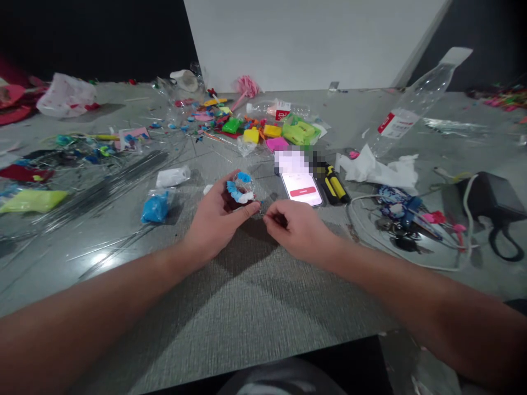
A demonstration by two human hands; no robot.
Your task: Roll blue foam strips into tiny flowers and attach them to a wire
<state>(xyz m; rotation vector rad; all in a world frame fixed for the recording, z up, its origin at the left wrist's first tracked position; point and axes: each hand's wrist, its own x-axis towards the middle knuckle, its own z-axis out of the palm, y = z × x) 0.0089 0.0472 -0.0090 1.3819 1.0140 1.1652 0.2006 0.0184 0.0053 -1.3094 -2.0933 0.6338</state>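
Note:
My left hand (214, 222) is closed around a small curved piece (234, 191) trimmed with ruffled blue and white clay-like bits, with clear material showing between them. Its thumb presses the piece's lower edge. Just to the right, my right hand (302, 227) makes a pinch close to the left thumb; whatever lies between those fingertips is too small to make out. A bag of blue clay (155, 207) and a white packet (173, 176) lie left of my left hand. Beyond my right hand are a lit phone (302, 186) and a black-and-yellow hand tool (335, 184).
Clay packets (251, 135), scraps and a lying bottle (280, 111) crowd the back. An upright bottle (411, 112), crumpled tissue (374, 167), white cable (362, 241), keys (405, 241) and black adapter (492, 200) occupy the right. Thin wires (111, 186) spread across the left.

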